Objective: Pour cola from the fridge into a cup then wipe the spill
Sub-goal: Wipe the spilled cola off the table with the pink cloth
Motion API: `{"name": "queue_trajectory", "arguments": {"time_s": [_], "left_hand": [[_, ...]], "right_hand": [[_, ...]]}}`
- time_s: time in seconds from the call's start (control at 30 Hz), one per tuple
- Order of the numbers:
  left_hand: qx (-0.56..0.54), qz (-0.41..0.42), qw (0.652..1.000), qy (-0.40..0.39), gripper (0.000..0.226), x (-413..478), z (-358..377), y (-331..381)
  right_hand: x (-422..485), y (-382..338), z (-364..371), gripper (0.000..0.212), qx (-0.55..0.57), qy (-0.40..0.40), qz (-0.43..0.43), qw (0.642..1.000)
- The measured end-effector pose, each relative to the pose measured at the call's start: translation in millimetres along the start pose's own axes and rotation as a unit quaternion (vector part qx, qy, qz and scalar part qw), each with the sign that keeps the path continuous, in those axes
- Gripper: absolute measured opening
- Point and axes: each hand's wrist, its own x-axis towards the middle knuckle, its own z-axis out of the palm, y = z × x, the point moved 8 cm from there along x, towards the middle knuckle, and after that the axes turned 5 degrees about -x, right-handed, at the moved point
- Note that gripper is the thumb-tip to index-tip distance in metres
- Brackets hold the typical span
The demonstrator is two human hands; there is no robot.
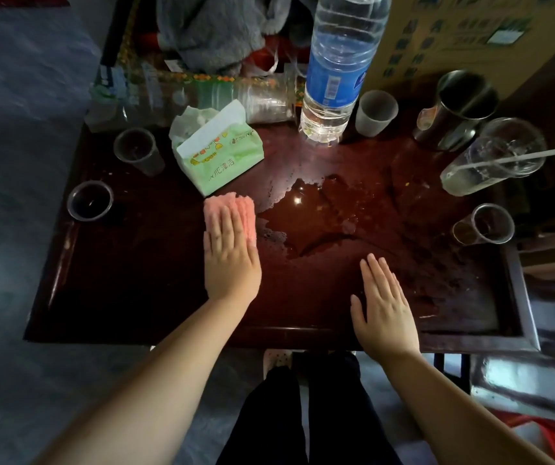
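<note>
A wet spill [306,223] spreads over the middle of the dark red table [128,280]. My left hand [231,260] lies flat on a pink cloth [236,208], pressing it on the table at the spill's left edge. My right hand [385,307] rests flat on the table near the front edge, fingers spread, holding nothing. Two clear plastic cups with dark liquid stand at the left: one [90,201] near the edge, another [138,151] behind it. A third clear cup [486,226] stands at the right.
A green tissue pack [217,152] lies behind the cloth. A large water bottle [336,68] stands at the back, with a frosted cup [375,112], a metal mug [459,109] and a tipped cup with a straw [494,166] to its right. A sleeve of stacked cups [202,99] lies at the rear left.
</note>
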Motion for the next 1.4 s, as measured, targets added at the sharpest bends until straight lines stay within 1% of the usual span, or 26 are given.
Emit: {"name": "queue_trajectory", "arguments": {"time_s": [0.2, 0.37, 0.57, 0.73, 0.9, 1.03, 1.13, 1.23, 1.4], "left_hand": [[0.004, 0.060, 0.998, 0.002, 0.063, 41, 10, 33], [0.016, 0.060, 0.998, 0.003, 0.062, 58, 11, 44], [0.014, 0.081, 0.997, 0.008, 0.063, 47, 10, 46], [0.011, 0.118, 0.993, -0.006, 0.061, 7, 19, 56], [0.012, 0.071, 0.997, 0.008, 0.063, -4, 18, 60], [0.014, 0.051, 0.998, 0.018, 0.064, 13, 16, 71], [0.006, 0.049, 0.999, 0.007, 0.065, 35, 20, 79], [0.031, 0.109, 0.993, -0.016, 0.063, 57, 31, 87], [0.087, 0.245, 0.965, -0.025, 0.061, 80, 35, 101]], "right_hand": [[1, 1, 0, 0.063, 0.016, 0.000, -0.004, 1.000], [1, 1, -2, 0.063, 0.027, 0.004, -0.004, 1.000], [0, 1, -3, 0.062, 0.033, 0.007, -0.007, 0.999], [0, 1, -5, 0.062, 0.032, 0.010, -0.003, 0.999], [0, 1, -5, 0.062, 0.030, 0.002, -0.002, 1.000], [1, 2, -5, 0.062, 0.036, 0.000, -0.002, 0.999], [1, 2, -5, 0.061, 0.043, 0.000, -0.005, 0.999], [2, 3, -5, 0.061, 0.049, 0.005, -0.004, 0.999], [2, 3, -5, 0.061, 0.048, 0.009, -0.007, 0.999]]}}
